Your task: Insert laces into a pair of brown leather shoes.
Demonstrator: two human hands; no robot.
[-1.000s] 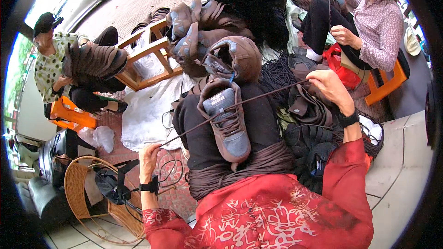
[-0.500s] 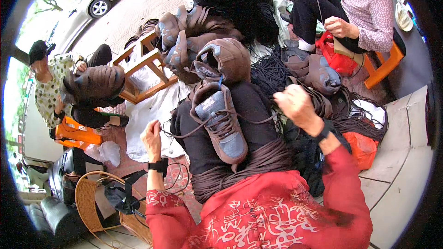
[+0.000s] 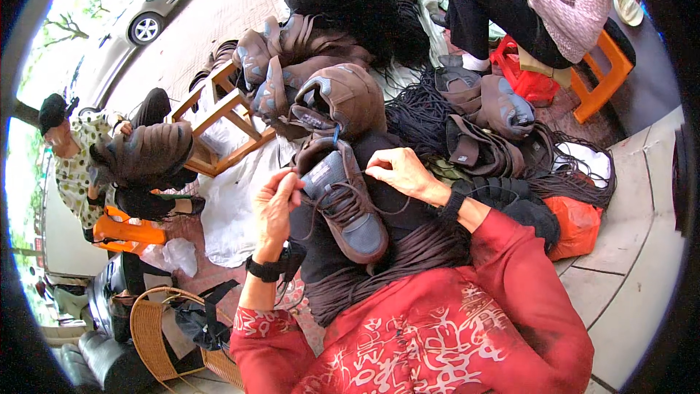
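Observation:
A brown and grey-blue shoe [image 3: 357,230] lies across my lap, toe toward me, its dark laces [image 3: 343,204] threaded through the eyelets. My left hand [image 3: 275,203] is closed in a pinch beside the shoe's left edge, on a lace end that trails below the fingers. On the other side my right hand [image 3: 405,174] pinches the other lace end, which curves down past the shoe. A blue tie [image 3: 336,133] at the heel joins this shoe to a strung bunch of brown shoes [image 3: 350,98]. A bundle of brown laces [image 3: 408,257] lies over my lap.
More brown shoes [image 3: 321,51] rest by a wooden stool frame [image 3: 219,120]. Black laces [image 3: 419,117], shoes [image 3: 503,106] and an orange bag [image 3: 572,226] are at right. Two people sit nearby, one on an orange stool [image 3: 605,76]. A wicker chair [image 3: 149,321] stands left.
Both hands have come inward from wide apart, closer to the shoe, and the laces have gone slack. The co-worker at upper right has moved a hand up.

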